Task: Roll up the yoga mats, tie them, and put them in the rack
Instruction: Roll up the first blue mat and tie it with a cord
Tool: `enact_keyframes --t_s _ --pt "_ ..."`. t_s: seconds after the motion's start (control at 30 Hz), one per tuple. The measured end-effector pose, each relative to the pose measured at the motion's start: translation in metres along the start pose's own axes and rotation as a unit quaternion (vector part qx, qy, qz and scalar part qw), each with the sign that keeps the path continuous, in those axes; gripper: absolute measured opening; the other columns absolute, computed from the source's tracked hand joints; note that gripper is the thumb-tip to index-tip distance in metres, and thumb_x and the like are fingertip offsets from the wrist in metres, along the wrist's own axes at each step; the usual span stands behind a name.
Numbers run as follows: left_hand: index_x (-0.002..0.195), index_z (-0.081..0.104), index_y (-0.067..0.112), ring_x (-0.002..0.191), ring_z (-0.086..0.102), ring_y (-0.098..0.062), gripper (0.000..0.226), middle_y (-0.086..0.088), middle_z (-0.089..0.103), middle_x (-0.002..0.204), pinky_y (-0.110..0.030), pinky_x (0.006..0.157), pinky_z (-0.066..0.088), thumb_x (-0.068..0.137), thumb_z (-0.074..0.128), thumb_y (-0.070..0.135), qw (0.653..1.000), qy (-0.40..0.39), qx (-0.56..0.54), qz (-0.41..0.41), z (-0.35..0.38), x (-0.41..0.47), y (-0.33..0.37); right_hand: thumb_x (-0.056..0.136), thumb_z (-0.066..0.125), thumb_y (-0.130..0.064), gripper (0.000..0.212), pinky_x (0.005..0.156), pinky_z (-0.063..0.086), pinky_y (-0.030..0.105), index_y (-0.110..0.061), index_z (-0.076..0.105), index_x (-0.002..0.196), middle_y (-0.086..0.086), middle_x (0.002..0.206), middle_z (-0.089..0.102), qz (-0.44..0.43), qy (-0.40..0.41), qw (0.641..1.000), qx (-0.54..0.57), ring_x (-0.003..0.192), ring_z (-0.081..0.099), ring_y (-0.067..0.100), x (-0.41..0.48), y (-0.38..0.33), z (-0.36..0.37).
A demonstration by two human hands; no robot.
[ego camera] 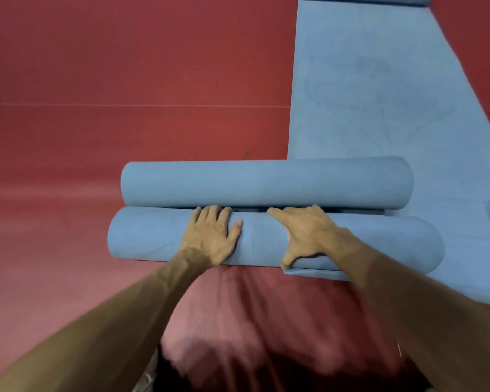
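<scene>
Centrally, the left hand (210,237) and right hand (309,236) press open-palmed on the near rolled mat (150,236) on the red floor (96,80). A second roll (266,182) touches it at 12 o'clock; an unrolled mat (365,80) lies at 1 o'clock.

Near roll (153,236) lay on the floor (96,80), far roll (266,182) touching behind it, their right ends over the flat mat (365,80). Left hand (210,236) and right hand (309,236) rested atop the near roll.
</scene>
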State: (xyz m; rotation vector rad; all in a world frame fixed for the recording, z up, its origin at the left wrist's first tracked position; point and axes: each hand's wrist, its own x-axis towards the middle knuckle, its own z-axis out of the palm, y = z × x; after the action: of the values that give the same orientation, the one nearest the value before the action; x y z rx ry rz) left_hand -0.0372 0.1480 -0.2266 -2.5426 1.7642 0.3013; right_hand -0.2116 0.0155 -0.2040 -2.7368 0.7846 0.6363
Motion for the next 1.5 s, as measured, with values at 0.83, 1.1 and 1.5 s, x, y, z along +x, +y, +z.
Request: enact_keyframes --t_s 0.83,1.1,1.5 --pt "0.118 0.056 0.027 0.115 0.053 -0.019 0.057 0.002 0.061 0.121 -0.034 0.105 0.029 0.093 0.016 0.058 1.0 -0.006 -0.017 -0.023 0.005 0.019 0.007 0.079 0.029 -0.08 0.079 0.105 0.029 0.032 -0.027 0.052 0.134 -0.005 0.134 0.045 0.054 0.173 0.978 0.102 0.124 0.044 0.015 0.001 0.004 0.022" --pt "0.133 0.045 0.02 0.122 0.047 -0.029 0.054 -0.01 0.051 0.131 -0.039 0.111 0.026 0.095 0.025 0.053 0.998 -0.008 -0.053 -0.035 -0.001 0.056 0.0 0.089 0.03 -0.063 0.065 0.082 0.044 0.04 -0.014 0.068 0.108 0.004 0.1 0.061 0.1 0.311 0.941 0.083 0.092 0.058 0.025 0.015 0.0 0.036" --pt "0.131 0.047 0.017 0.123 0.039 -0.035 0.041 -0.017 0.046 0.131 -0.044 0.107 0.031 0.098 0.033 0.037 0.986 -0.053 -0.145 -0.067 -0.009 0.131 -0.013 0.088 0.039 -0.062 0.071 0.106 0.034 0.052 -0.009 0.057 0.131 0.014 0.128 0.059 0.073 0.382 0.921 0.028 0.119 0.054 0.031 0.02 -0.006 0.048"
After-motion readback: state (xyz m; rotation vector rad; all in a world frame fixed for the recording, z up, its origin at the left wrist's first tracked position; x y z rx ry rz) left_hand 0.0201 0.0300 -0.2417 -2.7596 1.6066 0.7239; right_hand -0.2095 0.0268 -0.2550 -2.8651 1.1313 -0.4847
